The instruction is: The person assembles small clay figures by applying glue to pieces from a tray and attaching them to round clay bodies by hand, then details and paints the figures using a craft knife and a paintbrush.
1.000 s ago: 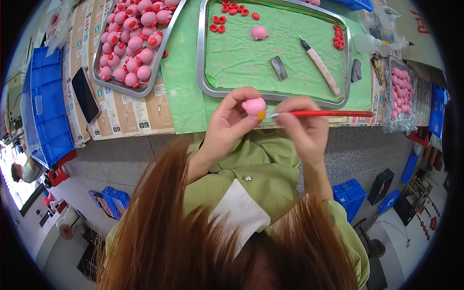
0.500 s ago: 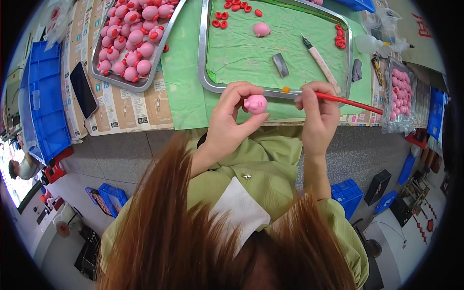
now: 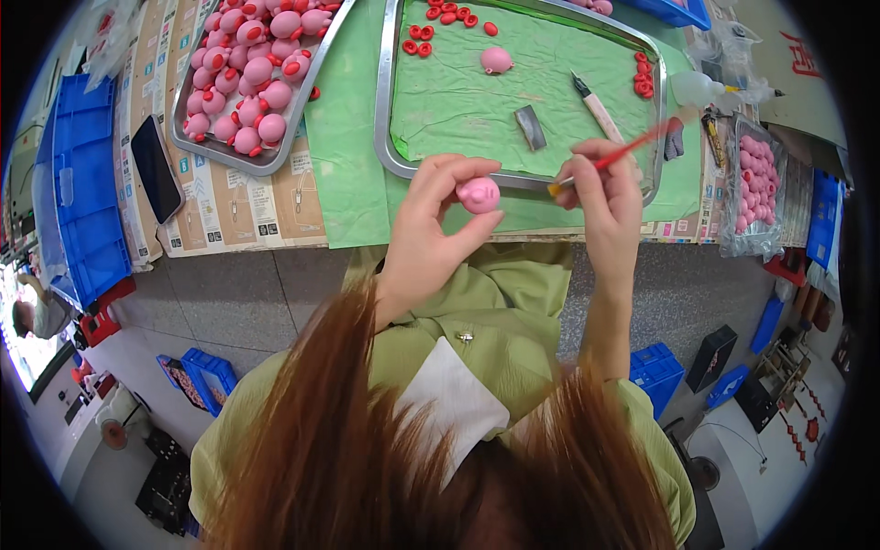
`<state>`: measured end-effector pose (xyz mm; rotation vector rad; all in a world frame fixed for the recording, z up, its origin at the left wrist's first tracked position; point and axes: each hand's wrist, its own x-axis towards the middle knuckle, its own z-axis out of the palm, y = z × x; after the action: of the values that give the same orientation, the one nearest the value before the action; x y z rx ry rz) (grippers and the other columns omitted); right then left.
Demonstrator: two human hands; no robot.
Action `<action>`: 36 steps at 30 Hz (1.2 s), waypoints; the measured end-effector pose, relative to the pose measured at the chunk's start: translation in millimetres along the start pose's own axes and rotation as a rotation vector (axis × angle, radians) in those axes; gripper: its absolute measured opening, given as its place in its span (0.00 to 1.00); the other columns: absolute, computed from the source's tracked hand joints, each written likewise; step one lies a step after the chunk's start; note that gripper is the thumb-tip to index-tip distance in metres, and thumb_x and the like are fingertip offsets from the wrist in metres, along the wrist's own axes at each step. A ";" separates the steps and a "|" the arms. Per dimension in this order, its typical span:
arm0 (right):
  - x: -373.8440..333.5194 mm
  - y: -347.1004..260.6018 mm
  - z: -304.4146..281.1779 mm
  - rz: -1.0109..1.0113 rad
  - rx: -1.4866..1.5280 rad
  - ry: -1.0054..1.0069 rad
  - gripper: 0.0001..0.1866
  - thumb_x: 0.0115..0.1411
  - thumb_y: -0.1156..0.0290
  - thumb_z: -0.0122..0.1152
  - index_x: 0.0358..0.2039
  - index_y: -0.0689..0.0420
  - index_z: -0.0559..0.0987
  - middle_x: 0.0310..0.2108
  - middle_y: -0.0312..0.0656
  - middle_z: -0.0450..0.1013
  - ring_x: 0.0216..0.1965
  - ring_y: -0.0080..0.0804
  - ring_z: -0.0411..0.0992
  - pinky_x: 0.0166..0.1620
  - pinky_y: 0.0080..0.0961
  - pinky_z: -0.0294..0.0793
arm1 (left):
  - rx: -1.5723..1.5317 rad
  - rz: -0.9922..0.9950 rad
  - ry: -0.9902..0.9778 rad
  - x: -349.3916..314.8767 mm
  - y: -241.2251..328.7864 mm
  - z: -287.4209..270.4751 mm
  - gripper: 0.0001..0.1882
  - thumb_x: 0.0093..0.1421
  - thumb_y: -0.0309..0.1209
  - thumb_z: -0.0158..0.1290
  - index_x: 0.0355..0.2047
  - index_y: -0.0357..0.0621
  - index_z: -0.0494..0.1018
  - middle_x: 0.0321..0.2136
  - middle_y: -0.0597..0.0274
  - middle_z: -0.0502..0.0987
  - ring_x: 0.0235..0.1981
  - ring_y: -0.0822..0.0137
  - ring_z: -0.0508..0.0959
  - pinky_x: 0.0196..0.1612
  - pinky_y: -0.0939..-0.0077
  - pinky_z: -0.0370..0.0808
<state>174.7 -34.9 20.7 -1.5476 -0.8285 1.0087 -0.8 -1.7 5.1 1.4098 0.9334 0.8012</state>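
Note:
Between the thumb and fingers of my left hand [image 3: 426, 234] is a small pink pig figurine [image 3: 479, 195], held up just in front of the tray's near rim. My right hand [image 3: 607, 197] grips a red-handled paintbrush [image 3: 632, 145]; its yellowish bristle tip points down-left toward the figurine, apart from it. The handle is smeared by motion. Beyond my hands lies a metal-rimmed tray [image 3: 382, 110] lined with green cloth. In it are another pink pig figurine [image 3: 496, 60], a small grey block [image 3: 530, 126], a craft knife [image 3: 596, 107] and several small red rings [image 3: 422, 33].
At the left a metal tray [image 3: 266, 168] is heaped with pink figurines bearing red parts. A black phone [image 3: 156, 170] lies beside it. On the right are a squeeze bottle [image 3: 697, 88], a dark grey scrap [image 3: 675, 139] and a clear bag of pink pieces [image 3: 756, 183].
My right hand has tilted the paintbrush: its handle swung upward and its tip dropped, moving slightly right, away from the figurine. My left hand shifted slightly left with the figurine.

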 end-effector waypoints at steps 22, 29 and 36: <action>-10.2 -9.4 1.6 -0.084 -0.082 -0.151 0.09 0.52 0.77 0.55 0.35 0.63 0.71 0.28 0.36 0.68 0.28 0.18 0.65 0.32 0.14 0.64 | -0.903 -0.294 -0.161 7.5 7.8 -0.1 0.20 0.53 0.19 0.50 0.46 0.36 0.61 0.43 0.56 0.68 0.43 0.67 0.71 0.46 0.78 0.69; -15.8 -15.9 26.1 0.050 0.186 -0.190 0.05 0.55 0.76 0.52 0.32 0.63 0.70 0.27 0.33 0.68 0.27 0.15 0.63 0.30 0.13 0.63 | -0.614 -0.186 -0.103 0.5 14.9 4.7 0.20 0.51 0.17 0.51 0.45 0.34 0.61 0.41 0.57 0.68 0.43 0.69 0.70 0.47 0.76 0.69; -17.0 -12.9 21.2 0.100 0.233 -0.189 0.05 0.57 0.74 0.51 0.30 0.63 0.71 0.24 0.31 0.67 0.25 0.11 0.62 0.27 0.10 0.61 | -0.701 -0.213 -0.129 1.5 18.8 4.8 0.19 0.51 0.17 0.51 0.44 0.32 0.61 0.40 0.55 0.69 0.42 0.68 0.72 0.45 0.76 0.72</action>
<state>148.4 -39.2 34.6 -1.3195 -0.7389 1.2921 5.6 -2.0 23.5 0.7267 0.5998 0.7635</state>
